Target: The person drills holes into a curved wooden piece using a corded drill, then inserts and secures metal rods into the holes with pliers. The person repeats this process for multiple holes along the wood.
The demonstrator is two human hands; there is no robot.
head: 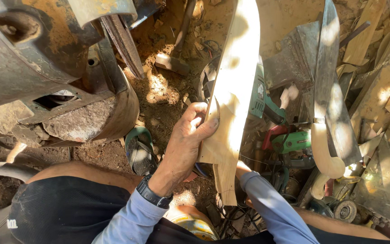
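Note:
A long, pale, curved wooden piece (235, 86) stands upright in front of me, sunlit along its face. My left hand (187, 140) grips its left edge near the lower third, thumb on the front, with a black watch on the wrist. My right hand is hidden behind the lower end of the wood; only its blue sleeve (267, 203) shows, reaching up to the piece from below.
A heavy rusty machine (46, 68) fills the left. Green power tools (290, 140) and cables lie on the dirt behind the wood. A big blade with a pale curved handle (328, 149) stands at right among wood offcuts (375, 68). A sandal (140, 151) lies by my knee.

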